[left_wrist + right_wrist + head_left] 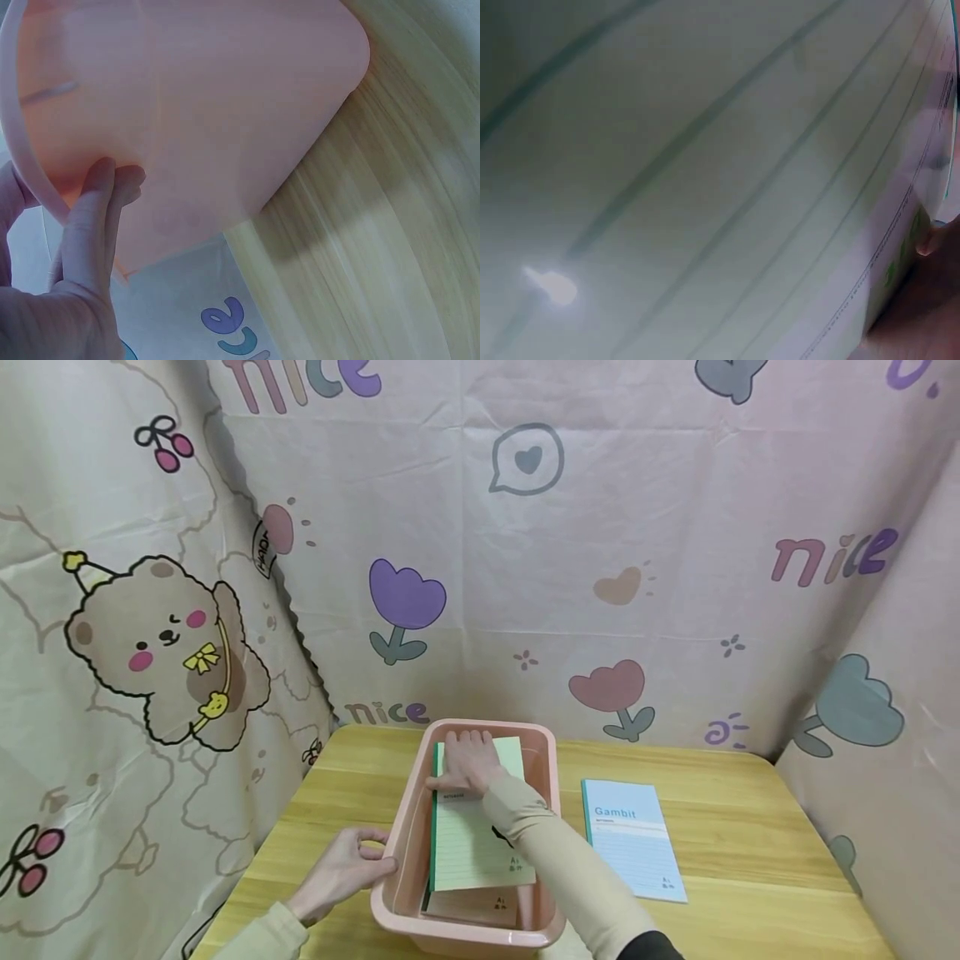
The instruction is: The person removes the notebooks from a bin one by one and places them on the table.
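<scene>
A pink plastic bin (390,893) stands on the table and holds notebooks. My left hand (341,870) pinches its left rim; in the left wrist view the fingers (90,217) lie along the outer wall. Inside the bin, my right hand (471,762) holds a green notebook (480,847) near its top edge, thumb toward the green spine. Below it lies another notebook (468,906), brownish and mostly covered. The green notebook's lined cover (705,187) fills most of the right wrist view, where only part of the hand shows at the right edge.
A blue notebook (633,839) marked Gambit lies flat on the wooden table (750,827), right of the bin. A printed cloth (510,577) hangs behind the table and along both sides. The right forearm crosses the bin's right rim.
</scene>
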`<act>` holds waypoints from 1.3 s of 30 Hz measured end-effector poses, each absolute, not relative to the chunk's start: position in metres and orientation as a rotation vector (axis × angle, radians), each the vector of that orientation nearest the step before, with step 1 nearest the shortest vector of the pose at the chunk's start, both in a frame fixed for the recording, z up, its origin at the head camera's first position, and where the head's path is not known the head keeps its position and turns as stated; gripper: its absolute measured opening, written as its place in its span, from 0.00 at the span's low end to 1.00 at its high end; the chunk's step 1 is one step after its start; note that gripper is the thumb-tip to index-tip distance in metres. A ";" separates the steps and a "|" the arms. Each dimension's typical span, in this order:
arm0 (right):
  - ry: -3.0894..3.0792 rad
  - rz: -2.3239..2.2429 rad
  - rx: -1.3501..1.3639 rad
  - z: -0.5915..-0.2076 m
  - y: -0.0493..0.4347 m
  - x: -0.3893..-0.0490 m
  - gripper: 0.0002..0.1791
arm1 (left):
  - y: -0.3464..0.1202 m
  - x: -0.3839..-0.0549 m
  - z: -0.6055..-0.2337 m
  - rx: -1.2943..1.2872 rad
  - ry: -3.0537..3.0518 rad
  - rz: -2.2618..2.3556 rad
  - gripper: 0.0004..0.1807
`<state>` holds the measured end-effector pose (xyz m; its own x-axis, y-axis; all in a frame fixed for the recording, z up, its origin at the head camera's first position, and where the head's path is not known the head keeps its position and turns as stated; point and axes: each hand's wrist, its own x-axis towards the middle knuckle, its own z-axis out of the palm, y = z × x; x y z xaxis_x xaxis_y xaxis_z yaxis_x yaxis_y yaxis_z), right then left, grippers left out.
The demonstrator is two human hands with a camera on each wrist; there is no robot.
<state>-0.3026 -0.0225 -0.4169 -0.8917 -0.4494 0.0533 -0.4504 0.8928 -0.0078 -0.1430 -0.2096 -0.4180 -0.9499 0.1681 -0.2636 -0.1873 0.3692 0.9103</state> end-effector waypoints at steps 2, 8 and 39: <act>-2.986 0.056 0.729 -0.409 -0.022 -0.301 0.43 | -0.210 -0.143 -0.418 -0.019 2.322 1.603 0.30; -2.953 0.044 0.749 -0.388 -0.019 -0.297 0.41 | -0.209 -0.144 -0.418 -0.026 2.324 1.599 0.29; -2.884 0.165 0.734 -0.291 0.088 -0.275 0.32 | -0.210 -0.143 -0.420 0.012 2.305 1.634 0.26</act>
<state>-0.2749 0.0877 -0.2908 -0.8666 -0.4645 0.1824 -0.4822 0.8735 -0.0671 -0.1433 -0.2104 -0.4204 -0.9504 0.1867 -0.2488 -0.1731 0.3474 0.9216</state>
